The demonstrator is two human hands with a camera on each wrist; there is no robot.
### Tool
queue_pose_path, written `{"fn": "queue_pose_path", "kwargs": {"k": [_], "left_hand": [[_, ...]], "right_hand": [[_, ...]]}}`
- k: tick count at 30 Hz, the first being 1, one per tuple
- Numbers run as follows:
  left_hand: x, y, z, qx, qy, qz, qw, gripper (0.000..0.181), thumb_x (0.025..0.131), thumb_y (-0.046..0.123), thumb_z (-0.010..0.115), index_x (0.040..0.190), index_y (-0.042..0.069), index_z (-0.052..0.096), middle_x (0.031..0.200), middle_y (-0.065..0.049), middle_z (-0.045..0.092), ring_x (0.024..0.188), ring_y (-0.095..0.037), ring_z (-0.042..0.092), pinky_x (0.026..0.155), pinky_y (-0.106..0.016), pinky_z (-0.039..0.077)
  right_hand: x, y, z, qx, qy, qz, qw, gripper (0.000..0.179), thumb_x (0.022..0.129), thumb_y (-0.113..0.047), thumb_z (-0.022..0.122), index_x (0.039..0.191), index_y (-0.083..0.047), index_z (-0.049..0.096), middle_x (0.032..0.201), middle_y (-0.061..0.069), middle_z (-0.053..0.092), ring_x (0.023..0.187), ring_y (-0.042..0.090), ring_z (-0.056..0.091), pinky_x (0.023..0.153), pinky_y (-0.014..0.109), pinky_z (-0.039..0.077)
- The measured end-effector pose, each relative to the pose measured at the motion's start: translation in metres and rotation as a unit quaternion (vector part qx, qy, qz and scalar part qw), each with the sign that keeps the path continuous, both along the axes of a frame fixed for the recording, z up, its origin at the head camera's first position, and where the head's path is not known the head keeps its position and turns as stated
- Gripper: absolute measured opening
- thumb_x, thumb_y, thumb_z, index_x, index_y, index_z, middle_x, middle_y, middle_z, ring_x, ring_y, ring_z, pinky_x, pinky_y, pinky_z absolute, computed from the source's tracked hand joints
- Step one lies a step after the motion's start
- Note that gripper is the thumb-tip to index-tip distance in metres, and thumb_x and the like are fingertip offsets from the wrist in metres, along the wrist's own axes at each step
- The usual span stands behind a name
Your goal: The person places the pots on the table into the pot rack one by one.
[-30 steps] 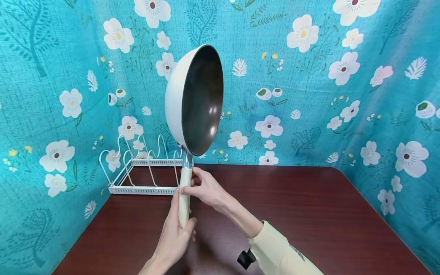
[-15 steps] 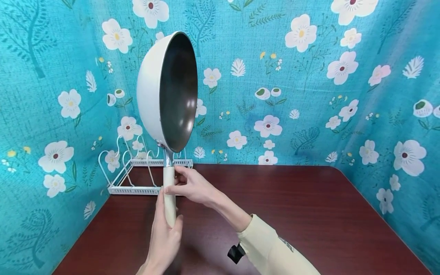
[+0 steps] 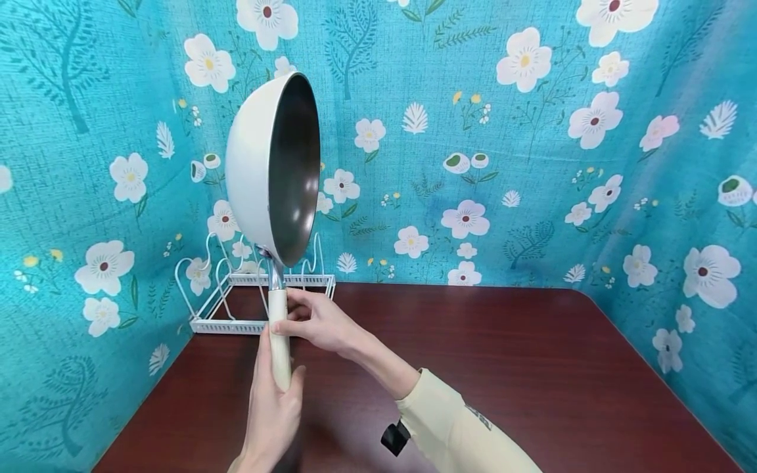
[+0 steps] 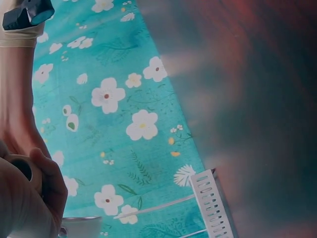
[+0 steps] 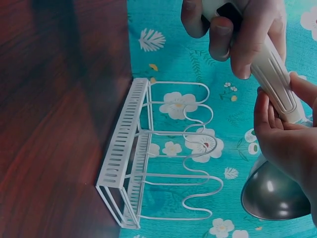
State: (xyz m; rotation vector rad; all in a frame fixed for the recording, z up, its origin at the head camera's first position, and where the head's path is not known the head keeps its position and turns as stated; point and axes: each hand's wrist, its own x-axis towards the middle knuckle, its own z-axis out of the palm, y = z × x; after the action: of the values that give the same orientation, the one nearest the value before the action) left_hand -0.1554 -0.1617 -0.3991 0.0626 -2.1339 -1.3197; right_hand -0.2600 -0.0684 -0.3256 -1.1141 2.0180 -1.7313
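Note:
A wok [image 3: 248,164], white outside and dark inside, stands upright in the air in the head view, its cream handle [image 3: 279,348] pointing down. My left hand [image 3: 273,414] grips the handle's lower end. Higher up, close to the metal neck, my right hand [image 3: 319,323] pinches it between thumb and fingers. Behind the wok, a white wire rack [image 3: 230,326] stands on the table, partly hidden by wok and hands. The right wrist view shows the rack's curved dividers [image 5: 203,144] with nothing between them, the wok's dark bowl [image 5: 272,193] to their right.
A dark red-brown wooden table [image 3: 473,368] spreads right and forward of the rack. Blue floral cloth [image 3: 426,151] hangs at the back and both sides. A black device [image 3: 395,438] sits at the right sleeve cuff.
Both hands have carried the wok leftward, and it now hangs in front of the rack. It rose at first, then sank a little. The grip on the handle looks the same.

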Motion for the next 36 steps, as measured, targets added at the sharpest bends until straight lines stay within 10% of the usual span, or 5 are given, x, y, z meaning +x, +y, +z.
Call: {"fn": "queue_pose_path", "kwargs": {"k": [36], "left_hand": [[0.013, -0.006, -0.023, 0.042, -0.115, -0.030, 0.9921, 0.096, 0.087, -0.008, 0.062, 0.161, 0.018, 0.007, 0.151, -0.019, 0.039, 0.114, -0.031, 0.056, 0.087, -0.019, 0.046]], "right_hand": [[-0.008, -0.009, -0.053, 0.009, -0.096, 0.012, 0.9953, 0.034, 0.088, -0.009, 0.070, 0.121, -0.001, 0.065, 0.096, -0.001, 0.063, 0.079, 0.008, 0.063, 0.074, 0.018, 0.051]]}}
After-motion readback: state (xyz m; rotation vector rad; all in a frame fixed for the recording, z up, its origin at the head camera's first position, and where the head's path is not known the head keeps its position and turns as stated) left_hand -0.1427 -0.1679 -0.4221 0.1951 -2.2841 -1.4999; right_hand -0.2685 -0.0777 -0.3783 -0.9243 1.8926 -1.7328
